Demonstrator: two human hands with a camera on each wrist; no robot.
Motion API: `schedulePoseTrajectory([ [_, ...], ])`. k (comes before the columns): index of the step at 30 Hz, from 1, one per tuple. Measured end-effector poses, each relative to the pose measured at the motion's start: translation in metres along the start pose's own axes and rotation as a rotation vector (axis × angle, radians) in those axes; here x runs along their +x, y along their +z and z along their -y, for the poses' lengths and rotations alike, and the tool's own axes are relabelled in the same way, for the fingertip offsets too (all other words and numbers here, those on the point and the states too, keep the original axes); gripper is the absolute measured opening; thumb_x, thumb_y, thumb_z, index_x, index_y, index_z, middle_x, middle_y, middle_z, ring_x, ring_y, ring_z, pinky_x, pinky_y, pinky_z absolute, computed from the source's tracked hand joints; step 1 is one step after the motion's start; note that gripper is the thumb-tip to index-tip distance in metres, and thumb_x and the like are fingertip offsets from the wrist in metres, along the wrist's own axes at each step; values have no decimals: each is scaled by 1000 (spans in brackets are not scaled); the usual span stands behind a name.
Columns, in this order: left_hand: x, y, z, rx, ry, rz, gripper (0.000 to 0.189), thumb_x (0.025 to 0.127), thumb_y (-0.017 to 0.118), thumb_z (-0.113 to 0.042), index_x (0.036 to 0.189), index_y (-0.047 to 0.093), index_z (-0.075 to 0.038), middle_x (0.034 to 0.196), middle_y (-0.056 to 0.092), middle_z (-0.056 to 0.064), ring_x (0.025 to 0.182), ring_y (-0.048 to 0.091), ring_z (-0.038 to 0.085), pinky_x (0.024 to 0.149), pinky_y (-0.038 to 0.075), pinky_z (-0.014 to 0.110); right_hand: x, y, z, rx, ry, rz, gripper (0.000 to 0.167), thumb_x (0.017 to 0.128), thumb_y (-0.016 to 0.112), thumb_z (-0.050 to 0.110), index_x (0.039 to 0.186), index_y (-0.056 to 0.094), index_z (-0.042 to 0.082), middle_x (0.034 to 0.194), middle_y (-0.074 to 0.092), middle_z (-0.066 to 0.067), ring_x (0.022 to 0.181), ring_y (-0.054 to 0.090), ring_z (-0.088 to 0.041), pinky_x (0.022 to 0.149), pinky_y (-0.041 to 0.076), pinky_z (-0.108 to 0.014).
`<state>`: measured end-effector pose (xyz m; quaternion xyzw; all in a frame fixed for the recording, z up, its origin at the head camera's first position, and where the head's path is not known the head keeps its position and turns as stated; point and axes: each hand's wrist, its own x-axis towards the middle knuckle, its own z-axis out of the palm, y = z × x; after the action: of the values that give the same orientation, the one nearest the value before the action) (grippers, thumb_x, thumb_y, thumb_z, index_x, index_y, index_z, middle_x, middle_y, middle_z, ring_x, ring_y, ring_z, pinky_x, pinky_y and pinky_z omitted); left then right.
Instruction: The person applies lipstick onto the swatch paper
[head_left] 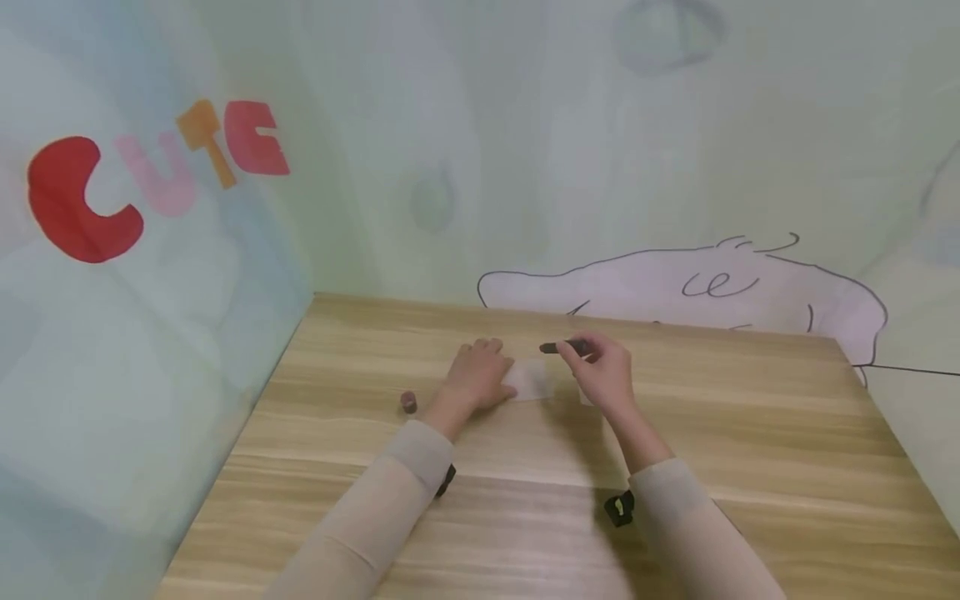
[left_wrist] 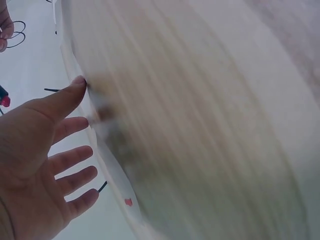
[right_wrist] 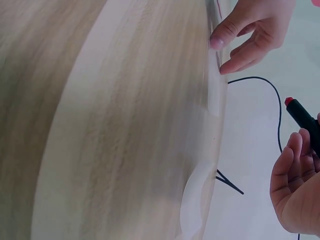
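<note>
In my right hand (head_left: pixel 603 371) I hold a black tube with a red tip (right_wrist: pixel 302 117), raised above the tabletop and pointing left in the head view. My left hand (head_left: pixel 477 377) rests palm down with its fingers extended, at the left edge of a small white paper (head_left: pixel 534 381). The left thumb (left_wrist: pixel 72 97) touches the table side in the left wrist view. Partly hidden below my right hand lies another pale piece of paper (head_left: pixel 587 399). A small dark reddish cap-like piece (head_left: pixel 408 402) stands left of my left hand.
The wood-grain table (head_left: pixel 525 533) meets a patterned wall (head_left: pixel 390 150) behind and at the left, with coloured letters (head_left: pixel 86 200) on the left side. Black wrist devices (head_left: pixel 620 508) show below both sleeves.
</note>
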<state>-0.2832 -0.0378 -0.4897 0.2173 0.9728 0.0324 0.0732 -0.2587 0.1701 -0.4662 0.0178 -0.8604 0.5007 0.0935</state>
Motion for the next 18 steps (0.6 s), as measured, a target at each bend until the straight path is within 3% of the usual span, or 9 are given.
schedulePoseTrajectory([
  [11, 1, 2, 2, 7, -5, 35, 54, 96, 65, -49, 138, 62, -17, 156, 43, 12, 141, 41, 33, 115, 32, 56, 2, 4, -3, -34, 2, 8, 20, 94, 74, 26, 98, 72, 6, 91, 72, -9, 72, 63, -20, 63, 52, -28],
  [14, 1, 2, 3, -3, -6, 41, 54, 96, 65, -49, 139, 61, -17, 156, 42, 11, 141, 41, 33, 115, 32, 56, 2, 7, -3, -46, -8, 13, 20, 93, 75, 26, 97, 73, 7, 91, 72, -9, 73, 63, -23, 57, 52, -30],
  [18, 2, 3, 4, 5, 2, 47, 55, 96, 65, -50, 140, 61, -19, 156, 43, 11, 141, 41, 33, 114, 33, 55, 4, 12, -5, -107, -44, 40, 20, 92, 76, 25, 96, 73, 6, 87, 72, -8, 74, 64, -23, 59, 53, -31],
])
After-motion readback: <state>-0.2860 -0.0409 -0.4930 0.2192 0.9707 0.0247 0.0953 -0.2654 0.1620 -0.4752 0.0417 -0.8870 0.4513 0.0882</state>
